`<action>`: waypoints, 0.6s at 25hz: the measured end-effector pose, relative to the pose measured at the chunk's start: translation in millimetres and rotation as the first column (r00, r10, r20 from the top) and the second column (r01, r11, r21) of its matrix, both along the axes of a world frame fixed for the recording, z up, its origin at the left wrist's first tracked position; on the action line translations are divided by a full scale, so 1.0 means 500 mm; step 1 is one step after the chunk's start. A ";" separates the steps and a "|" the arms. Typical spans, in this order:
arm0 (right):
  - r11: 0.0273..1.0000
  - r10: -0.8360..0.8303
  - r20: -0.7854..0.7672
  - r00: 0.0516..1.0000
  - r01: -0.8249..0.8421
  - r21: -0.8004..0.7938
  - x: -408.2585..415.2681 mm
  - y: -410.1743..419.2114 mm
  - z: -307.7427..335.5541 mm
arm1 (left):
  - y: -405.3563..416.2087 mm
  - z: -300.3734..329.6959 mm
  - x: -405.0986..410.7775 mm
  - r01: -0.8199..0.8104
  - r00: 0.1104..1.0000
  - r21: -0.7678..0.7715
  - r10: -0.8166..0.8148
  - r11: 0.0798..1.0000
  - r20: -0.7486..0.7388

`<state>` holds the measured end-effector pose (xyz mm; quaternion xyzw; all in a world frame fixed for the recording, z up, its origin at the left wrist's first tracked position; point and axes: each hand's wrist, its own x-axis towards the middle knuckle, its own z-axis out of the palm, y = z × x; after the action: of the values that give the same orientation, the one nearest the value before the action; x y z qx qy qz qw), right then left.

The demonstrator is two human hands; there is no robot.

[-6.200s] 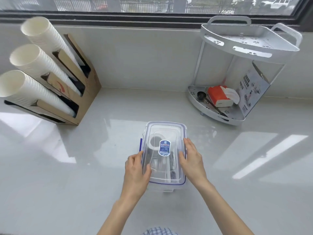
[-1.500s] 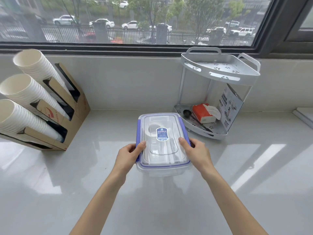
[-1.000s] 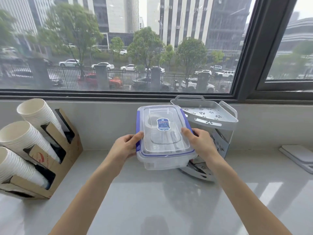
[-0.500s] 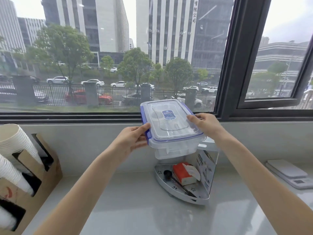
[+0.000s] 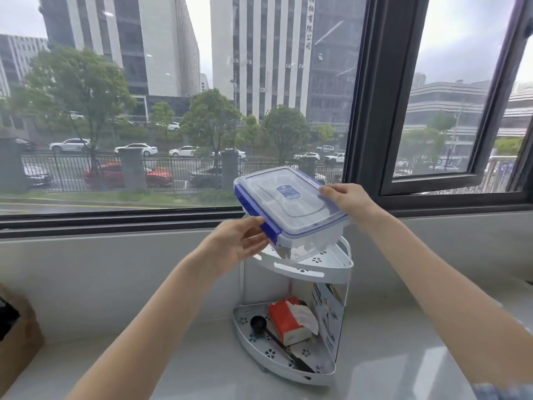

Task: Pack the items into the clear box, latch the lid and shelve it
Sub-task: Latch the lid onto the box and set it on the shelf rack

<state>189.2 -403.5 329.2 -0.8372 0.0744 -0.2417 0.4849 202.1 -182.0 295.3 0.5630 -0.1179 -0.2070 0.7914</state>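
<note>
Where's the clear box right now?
The clear box is held tilted between the left hand and right hand, just above the corner rack's top shelf, centre-right.

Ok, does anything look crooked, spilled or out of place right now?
Only the clear box looks askew: held by the left hand and right hand, it is tilted over the top tier of the white rack, not sitting flat. Nothing looks spilled or damaged, and the lid looks closed.
</note>
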 end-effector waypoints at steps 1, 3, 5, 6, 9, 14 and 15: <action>1.000 -0.007 0.012 1.000 0.007 0.019 0.011 -0.010 -0.002 | -0.010 -0.002 0.008 0.018 0.998 -0.040 -0.020 0.999 -0.054; 0.999 -0.014 0.031 0.999 0.013 0.046 0.035 -0.033 -0.005 | -0.027 -0.009 0.023 0.048 0.989 -0.096 -0.061 0.994 -0.133; 0.998 -0.024 0.028 0.999 0.022 0.053 0.059 -0.057 -0.010 | -0.043 -0.018 0.039 0.084 0.980 -0.106 -0.102 0.991 -0.170; 0.998 -0.024 0.020 1.000 0.023 0.061 0.067 -0.067 -0.014 | -0.049 -0.023 0.044 0.105 0.977 -0.105 -0.122 0.989 -0.175; 0.997 0.006 -0.003 1.000 -0.006 0.079 0.095 -0.095 -0.029 | -0.070 -0.042 0.064 0.148 0.969 -0.111 -0.167 0.983 -0.182; 0.996 0.053 -0.029 0.998 -0.051 0.073 0.130 -0.103 -0.056 | -0.066 -0.072 0.086 0.149 0.968 -0.128 -0.172 0.980 -0.185; 0.996 0.062 -0.044 0.997 -0.059 0.073 0.134 -0.102 -0.065 | -0.062 -0.075 0.088 0.149 0.968 -0.127 -0.171 0.981 -0.182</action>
<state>256.3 -454.6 296.9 -0.8264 0.0688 -0.2049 0.5200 246.1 -213.1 257.6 0.4834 -0.0975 -0.3168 0.8102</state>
